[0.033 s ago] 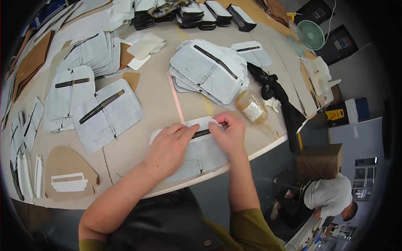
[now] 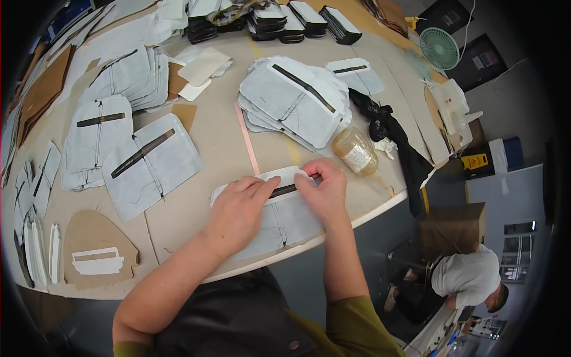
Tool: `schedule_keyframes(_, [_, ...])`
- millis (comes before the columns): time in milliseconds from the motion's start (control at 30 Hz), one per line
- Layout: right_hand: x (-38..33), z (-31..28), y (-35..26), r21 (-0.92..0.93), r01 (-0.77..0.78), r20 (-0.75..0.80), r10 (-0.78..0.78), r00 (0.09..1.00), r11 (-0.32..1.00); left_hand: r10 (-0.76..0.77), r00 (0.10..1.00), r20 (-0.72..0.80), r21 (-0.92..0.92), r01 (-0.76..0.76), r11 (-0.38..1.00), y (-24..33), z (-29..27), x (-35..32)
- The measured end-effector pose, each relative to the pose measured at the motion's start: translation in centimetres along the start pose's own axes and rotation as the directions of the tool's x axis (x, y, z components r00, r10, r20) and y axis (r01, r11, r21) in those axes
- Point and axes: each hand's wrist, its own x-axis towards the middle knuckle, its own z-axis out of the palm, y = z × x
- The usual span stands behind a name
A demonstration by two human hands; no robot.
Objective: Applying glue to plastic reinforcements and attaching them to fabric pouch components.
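A pale grey panel (image 2: 272,225) lies at the table's near edge, with a dark strip (image 2: 283,191) across its upper part and a white band (image 2: 286,177) along its far edge. My left hand (image 2: 235,211) rests on the panel's left side, fingers stretched out flat with their tips by the strip. At the far right corner, my right hand (image 2: 325,189) pinches the panel's edge between thumb and bent fingers. Part of the panel is hidden under both hands.
A stack of similar panels (image 2: 291,104) lies beyond my hands, beside a clear jar (image 2: 355,153) and black cloth (image 2: 410,160). More panels (image 2: 151,157) spread on the left, near a brown template (image 2: 95,235). A person (image 2: 467,276) sits at the right.
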Motion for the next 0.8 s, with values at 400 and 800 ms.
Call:
schedule_keyframes(400, [1.5, -2.4, -1.4, -0.127, -0.19, 0.163, 0.21, 0.964, 0.974, -0.002, 0.998, -0.063, 0.056, 0.006, 0.998, 0.7, 0.3, 1.3])
schedule_keyframes(800, [1.2, -3.3, -1.0, -0.113, -0.257, 0.13, 0.271, 0.954, 0.96, -0.008, 1.0, -0.009, 0.134, 0.009, 0.991, 1.2, 0.8, 2.1])
